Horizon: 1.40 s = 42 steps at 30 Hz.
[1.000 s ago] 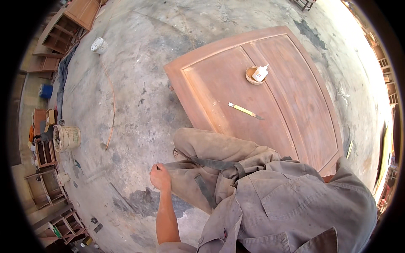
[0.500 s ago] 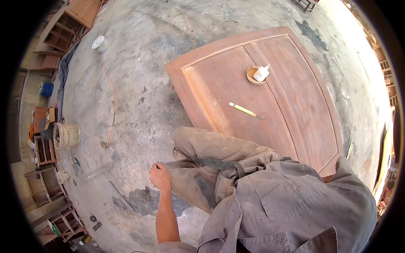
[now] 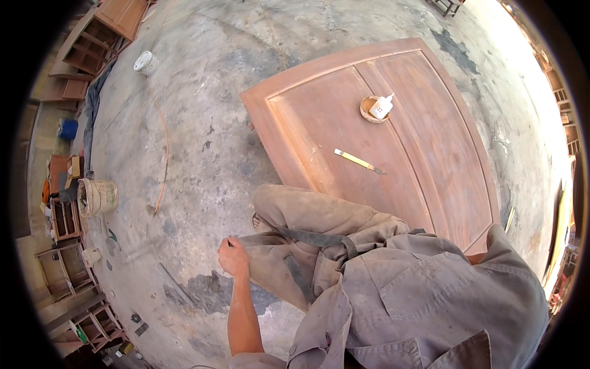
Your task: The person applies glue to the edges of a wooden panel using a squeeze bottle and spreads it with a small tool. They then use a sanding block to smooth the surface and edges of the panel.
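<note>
My left hand is closed beside my bent knee, above the concrete floor. A small dark spot shows at its curled fingers, too small to name. My right hand is out of sight; only a bit of the right arm shows at the sleeve edge. In front of me lies a reddish-brown wooden panel with a raised frame. On it lies a yellow-handled knife with a dark blade. Farther back, a white squeeze bottle with a nozzle leans in a small round bowl with brownish contents. Neither hand touches these.
At the left stand a stained bucket, a white pail and a blue container. An orange-brown cord runs over the floor. Wooden cabinets line the far left; a stool stands at the back.
</note>
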Available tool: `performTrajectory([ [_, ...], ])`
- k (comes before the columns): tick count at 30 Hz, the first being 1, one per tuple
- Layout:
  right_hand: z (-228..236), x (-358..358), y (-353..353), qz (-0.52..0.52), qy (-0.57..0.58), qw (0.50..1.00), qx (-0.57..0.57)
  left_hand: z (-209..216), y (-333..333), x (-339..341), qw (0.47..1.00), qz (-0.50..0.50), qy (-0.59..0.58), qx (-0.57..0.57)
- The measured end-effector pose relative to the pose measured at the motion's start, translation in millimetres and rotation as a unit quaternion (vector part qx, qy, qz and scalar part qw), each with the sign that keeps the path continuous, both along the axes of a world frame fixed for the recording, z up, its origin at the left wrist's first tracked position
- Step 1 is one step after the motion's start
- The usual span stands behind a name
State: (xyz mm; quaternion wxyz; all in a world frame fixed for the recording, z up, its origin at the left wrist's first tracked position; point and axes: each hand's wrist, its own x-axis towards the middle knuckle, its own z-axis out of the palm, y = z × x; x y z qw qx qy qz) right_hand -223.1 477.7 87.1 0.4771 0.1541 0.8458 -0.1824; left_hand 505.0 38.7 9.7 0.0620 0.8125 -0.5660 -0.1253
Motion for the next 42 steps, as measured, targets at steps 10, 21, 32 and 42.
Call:
performTrajectory([
  [10, -5, 18, 4, -0.011, -0.002, 1.0, -0.007, 7, 1, -3, 1.0, 0.008, 0.018, 0.014],
  [21, 5, 18, 10, -0.014, 0.001, 1.0, -0.001, -1, 1, 9, 1.0, -0.001, -0.004, 0.007],
  [32, -31, 37, -29, 0.009, -0.027, 0.998, -0.051, 4, 6, 9, 0.999, 0.022, 0.026, 0.016],
  [42, -18, 199, -357, 0.497, 0.214, 0.73, -0.418, 50, -8, -125, 0.89, -0.069, 0.451, -0.011],
])
